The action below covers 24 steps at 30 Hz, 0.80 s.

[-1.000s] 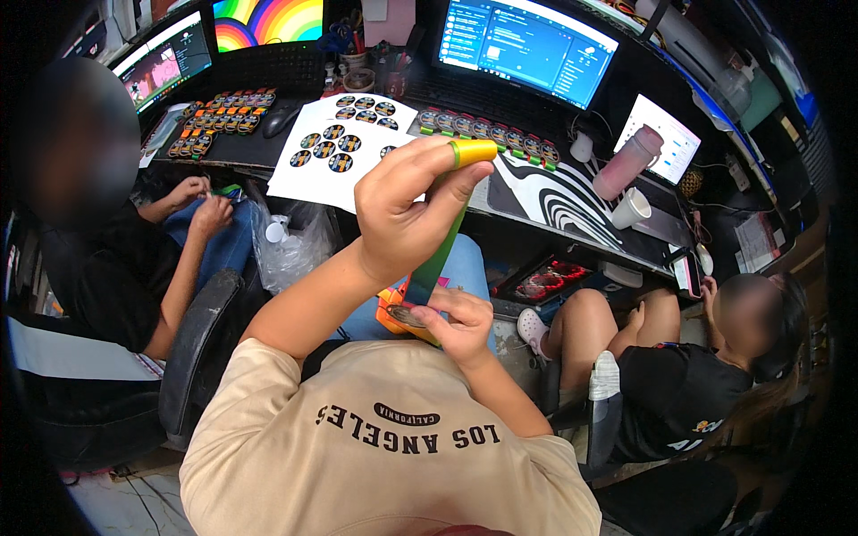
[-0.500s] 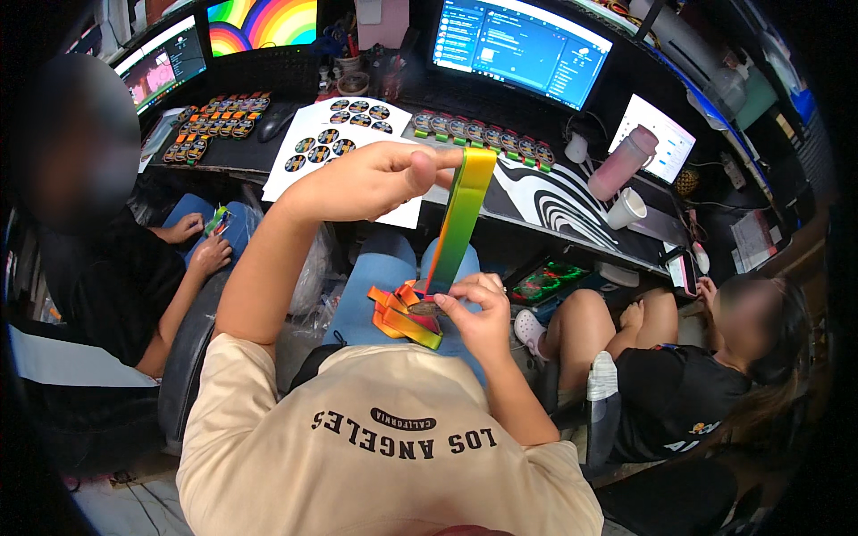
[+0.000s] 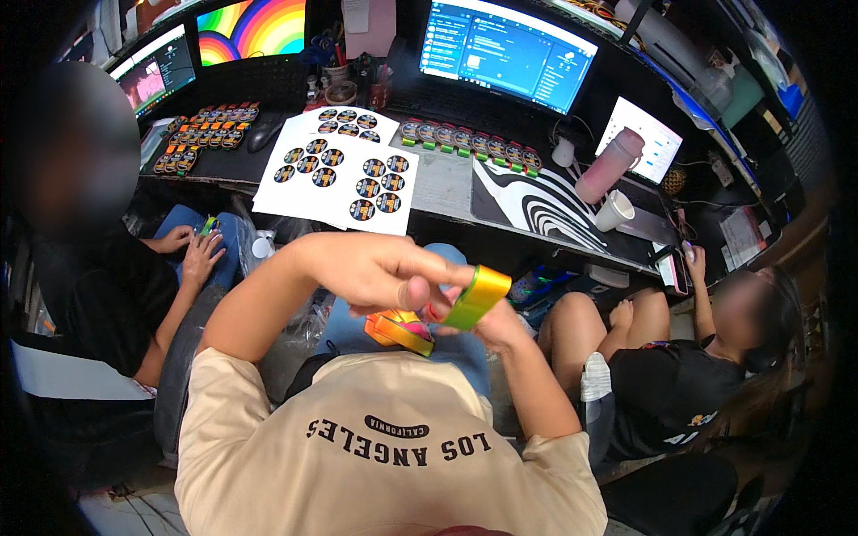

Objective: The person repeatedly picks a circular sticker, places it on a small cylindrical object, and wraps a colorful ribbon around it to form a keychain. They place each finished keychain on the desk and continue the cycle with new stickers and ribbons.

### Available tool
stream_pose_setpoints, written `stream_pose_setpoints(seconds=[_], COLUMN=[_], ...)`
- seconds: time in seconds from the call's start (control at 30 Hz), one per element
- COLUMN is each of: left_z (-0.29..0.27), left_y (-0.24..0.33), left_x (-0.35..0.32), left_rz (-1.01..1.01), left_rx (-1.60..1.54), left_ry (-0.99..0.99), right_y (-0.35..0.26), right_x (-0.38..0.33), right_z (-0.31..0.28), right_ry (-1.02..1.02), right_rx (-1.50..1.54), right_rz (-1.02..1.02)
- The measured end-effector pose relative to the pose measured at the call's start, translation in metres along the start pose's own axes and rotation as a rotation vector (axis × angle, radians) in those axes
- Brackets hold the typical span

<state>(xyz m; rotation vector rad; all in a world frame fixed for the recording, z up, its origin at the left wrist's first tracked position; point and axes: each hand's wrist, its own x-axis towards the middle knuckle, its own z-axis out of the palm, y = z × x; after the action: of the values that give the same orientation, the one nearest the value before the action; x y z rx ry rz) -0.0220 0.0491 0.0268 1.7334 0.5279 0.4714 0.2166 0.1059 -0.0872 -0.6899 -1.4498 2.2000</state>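
Observation:
Above my lap, my left hand (image 3: 380, 275) has its index finger stretched out and closes on a medal ribbon (image 3: 481, 299) looped over its fingers. The shiny ribbon shades from yellow-orange to green. Close behind the loop is my right hand (image 3: 502, 329), its fingers mostly hidden by the ribbon and my left hand, so their grip does not show. Below them, on my thighs, lies a loose bunch of orange, yellow and green ribbon (image 3: 393, 330), partly covered by my left hand.
White sheets with round stickers (image 3: 308, 165) lie on the desk. Rows of ribbon-wrapped medals (image 3: 469, 141) stand behind them, more medals (image 3: 214, 125) at left. A pink tumbler (image 3: 610, 168) and white cup (image 3: 614, 212) are at right. One person sits on each side.
My left hand has come down toward my lap, and the long stretched ribbon is now a short loop on its fingers. My right hand has moved up close to it; the medal it held is hidden.

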Motion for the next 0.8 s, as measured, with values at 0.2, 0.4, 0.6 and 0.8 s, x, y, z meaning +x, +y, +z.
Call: stream_pose_setpoints(seconds=[0.2,0.4,0.6,0.8], left_z=[0.007,-0.001,0.03,0.043], left_y=[-0.009,-0.015,-0.019,-0.014], left_x=[0.003,0.001,0.012,0.018], left_rz=[-0.238,-0.145,0.082,0.076], left_rx=[-0.078,-0.2,-0.459,-0.25], left_ry=[-0.047,-0.05,0.199,0.652], right_y=[-0.074,-0.119,-0.123,-0.104], right_x=[-0.025,-0.041,-0.037,-0.042], right_z=[0.01,0.039,0.04,0.047], right_ry=[0.347,0.061,0.079,0.373], right_rx=[-1.293,-1.823,-1.667,-1.277], right_rz=[-0.976,-1.533,-1.427,-1.144])
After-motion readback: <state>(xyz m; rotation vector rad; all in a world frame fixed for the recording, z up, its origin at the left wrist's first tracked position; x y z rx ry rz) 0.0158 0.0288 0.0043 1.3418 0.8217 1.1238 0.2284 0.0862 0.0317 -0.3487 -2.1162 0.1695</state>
